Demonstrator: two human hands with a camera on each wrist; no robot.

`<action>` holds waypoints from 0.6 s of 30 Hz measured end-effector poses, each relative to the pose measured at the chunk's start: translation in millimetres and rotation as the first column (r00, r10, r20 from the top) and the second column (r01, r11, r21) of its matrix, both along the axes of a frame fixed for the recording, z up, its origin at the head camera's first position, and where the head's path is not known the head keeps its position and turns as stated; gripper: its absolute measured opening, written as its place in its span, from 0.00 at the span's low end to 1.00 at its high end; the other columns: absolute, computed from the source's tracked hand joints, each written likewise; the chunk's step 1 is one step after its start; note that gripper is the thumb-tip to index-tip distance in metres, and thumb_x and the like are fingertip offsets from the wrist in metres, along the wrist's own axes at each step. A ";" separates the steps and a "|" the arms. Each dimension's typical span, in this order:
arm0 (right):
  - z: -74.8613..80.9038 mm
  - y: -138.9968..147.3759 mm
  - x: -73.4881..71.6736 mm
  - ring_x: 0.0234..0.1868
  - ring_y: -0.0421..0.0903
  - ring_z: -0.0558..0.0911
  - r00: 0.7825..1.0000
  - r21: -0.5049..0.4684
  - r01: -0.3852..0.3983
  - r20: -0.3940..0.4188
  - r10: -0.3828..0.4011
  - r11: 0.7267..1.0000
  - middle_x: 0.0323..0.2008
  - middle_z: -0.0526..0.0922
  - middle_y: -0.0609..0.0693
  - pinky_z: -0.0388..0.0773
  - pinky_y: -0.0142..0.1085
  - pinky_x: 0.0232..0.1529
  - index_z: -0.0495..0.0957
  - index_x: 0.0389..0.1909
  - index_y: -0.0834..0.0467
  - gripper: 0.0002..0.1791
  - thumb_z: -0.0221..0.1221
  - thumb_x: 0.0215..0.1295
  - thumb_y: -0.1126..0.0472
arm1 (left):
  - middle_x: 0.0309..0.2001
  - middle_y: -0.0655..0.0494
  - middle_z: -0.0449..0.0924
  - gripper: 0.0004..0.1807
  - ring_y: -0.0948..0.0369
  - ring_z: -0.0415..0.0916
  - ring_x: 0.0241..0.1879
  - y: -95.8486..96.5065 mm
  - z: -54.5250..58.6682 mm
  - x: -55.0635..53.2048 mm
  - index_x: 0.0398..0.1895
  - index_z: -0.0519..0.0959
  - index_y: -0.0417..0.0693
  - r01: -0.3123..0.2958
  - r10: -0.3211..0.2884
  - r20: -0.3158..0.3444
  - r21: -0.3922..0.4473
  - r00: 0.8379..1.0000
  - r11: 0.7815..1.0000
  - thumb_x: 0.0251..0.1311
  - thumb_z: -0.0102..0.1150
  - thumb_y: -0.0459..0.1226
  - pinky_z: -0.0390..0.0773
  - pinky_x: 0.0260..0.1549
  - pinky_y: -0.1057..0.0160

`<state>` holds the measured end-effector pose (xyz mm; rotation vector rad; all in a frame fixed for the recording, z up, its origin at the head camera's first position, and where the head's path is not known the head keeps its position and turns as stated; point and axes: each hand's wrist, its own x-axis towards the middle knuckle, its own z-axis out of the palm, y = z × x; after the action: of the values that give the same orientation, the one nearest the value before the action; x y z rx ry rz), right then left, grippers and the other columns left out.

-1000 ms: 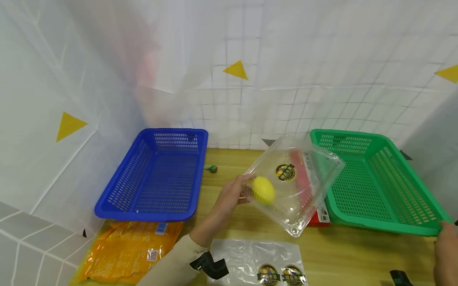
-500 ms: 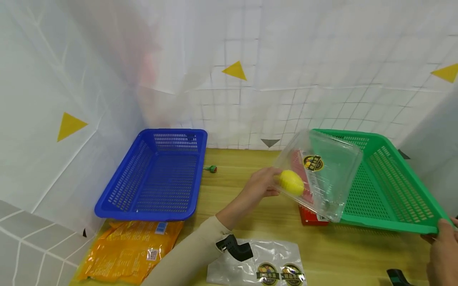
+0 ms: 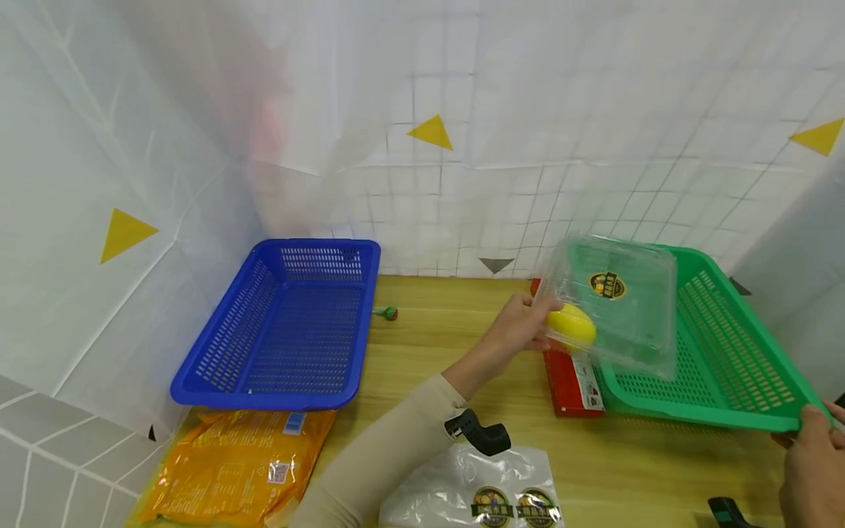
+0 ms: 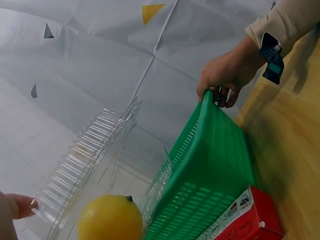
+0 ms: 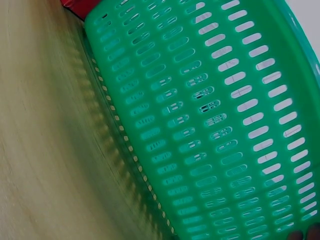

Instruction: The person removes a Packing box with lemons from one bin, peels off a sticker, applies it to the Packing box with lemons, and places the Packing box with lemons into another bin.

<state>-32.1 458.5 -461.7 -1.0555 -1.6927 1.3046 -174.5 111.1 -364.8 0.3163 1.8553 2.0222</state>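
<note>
My left hand (image 3: 521,320) pinches the near-left edge of a clear plastic fruit box (image 3: 634,315), tilted, with a round label (image 3: 607,285). In the box's corner by my fingers lies a yellow lemon (image 3: 571,325), seen through the plastic. The box overlaps the left part of the green perforated basket (image 3: 726,419) in the head view. At that basket's near right corner, my right hand (image 3: 810,462) grips the rim, thumb on top; the left wrist view also shows this right hand (image 4: 227,72). The basket's slotted wall (image 5: 200,130) fills most of the right wrist view.
A red box (image 3: 571,392) lies against the green basket's left side. On the left stand a blue basket (image 3: 310,337) and an orange packet (image 3: 231,466). A small green-and-red item (image 3: 391,313) lies beside the blue basket. A clear bag (image 3: 482,491) lies in front.
My left hand has carried the clear fruit box and the lemon rightward, over the green basket's left side in view. My right hand stays on the basket's corner.
</note>
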 end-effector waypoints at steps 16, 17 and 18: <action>0.0 0.4 -0.3 0.33 0.21 0.70 0.998 0.032 0.042 0.039 -0.044 0.999 0.41 0.67 0.30 0.65 0.12 0.34 0.63 0.78 0.48 0.26 0.43 0.84 0.50 | 0.34 0.55 0.78 0.21 0.56 0.82 0.30 18.9 8.3 -9.9 0.35 0.75 0.46 -0.066 0.051 -0.075 -0.203 0.996 0.977 0.64 0.69 0.53 0.81 0.30 0.64; 0.1 0.7 -0.5 0.34 0.21 0.70 0.999 0.024 0.042 0.028 -0.043 0.999 0.41 0.68 0.30 0.66 0.12 0.36 0.64 0.77 0.47 0.26 0.44 0.84 0.50 | 0.34 0.55 0.78 0.21 0.55 0.83 0.31 20.9 9.0 -10.7 0.34 0.75 0.45 -0.063 0.052 -0.066 -0.187 0.996 0.980 0.63 0.70 0.52 0.82 0.31 0.64; 0.2 0.7 -0.4 0.35 0.21 0.71 0.999 -0.001 0.043 0.009 -0.043 0.999 0.42 0.68 0.30 0.70 0.15 0.40 0.64 0.77 0.46 0.26 0.44 0.83 0.49 | 0.35 0.55 0.79 0.20 0.54 0.84 0.31 22.9 9.4 -11.3 0.34 0.75 0.45 -0.057 0.047 -0.057 -0.172 0.997 0.984 0.63 0.71 0.51 0.84 0.31 0.64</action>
<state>-32.4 459.1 -461.6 -1.0939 -1.6670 1.2755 -185.8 134.1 -355.4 0.2781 2.0759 1.8855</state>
